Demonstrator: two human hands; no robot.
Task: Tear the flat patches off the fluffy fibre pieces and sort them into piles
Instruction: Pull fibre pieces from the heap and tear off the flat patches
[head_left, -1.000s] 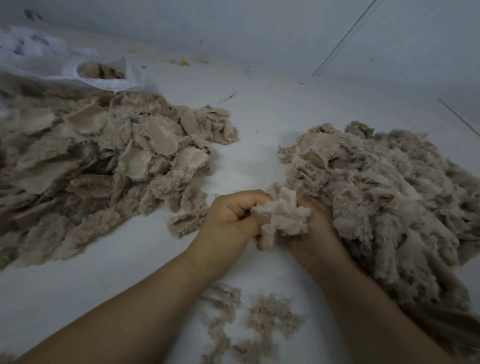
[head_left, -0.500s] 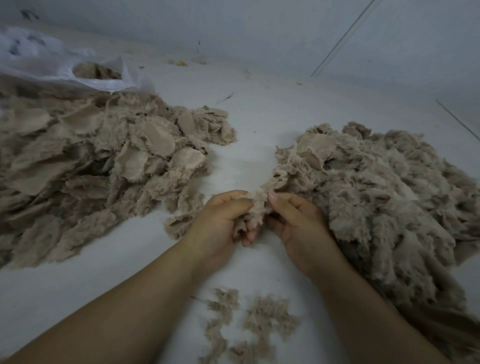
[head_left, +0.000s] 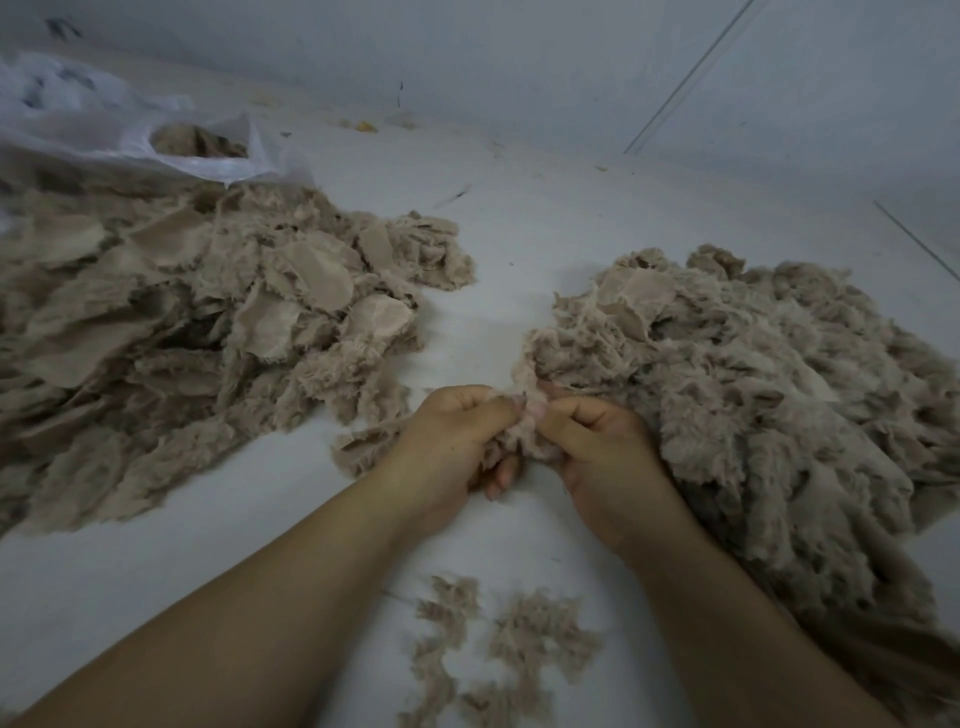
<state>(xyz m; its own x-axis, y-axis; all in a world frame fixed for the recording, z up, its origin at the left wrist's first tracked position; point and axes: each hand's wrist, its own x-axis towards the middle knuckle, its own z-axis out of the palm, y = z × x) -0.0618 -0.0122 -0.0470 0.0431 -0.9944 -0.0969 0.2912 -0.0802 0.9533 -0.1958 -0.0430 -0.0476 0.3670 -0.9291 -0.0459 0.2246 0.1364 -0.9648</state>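
Two big tan piles lie on a pale surface (head_left: 519, 249). At far left a clear bag (head_left: 171, 150) with fibre inside sits behind the left pile (head_left: 208, 322), where many flat patches show face up. Just right of that pile's near edge, the left hand (head_left: 447, 441) has its fingers curled, pinching a fluffy piece (head_left: 524, 431) held between both hands above the surface. The right hand (head_left: 608, 457) pinches the same piece from the other side, thumbs close together. Loose scraps (head_left: 504, 644) lie nearer the person, between the forearms. Touching the right hand's far side, the fluffy right pile (head_left: 753, 395) spreads to the frame's edge.
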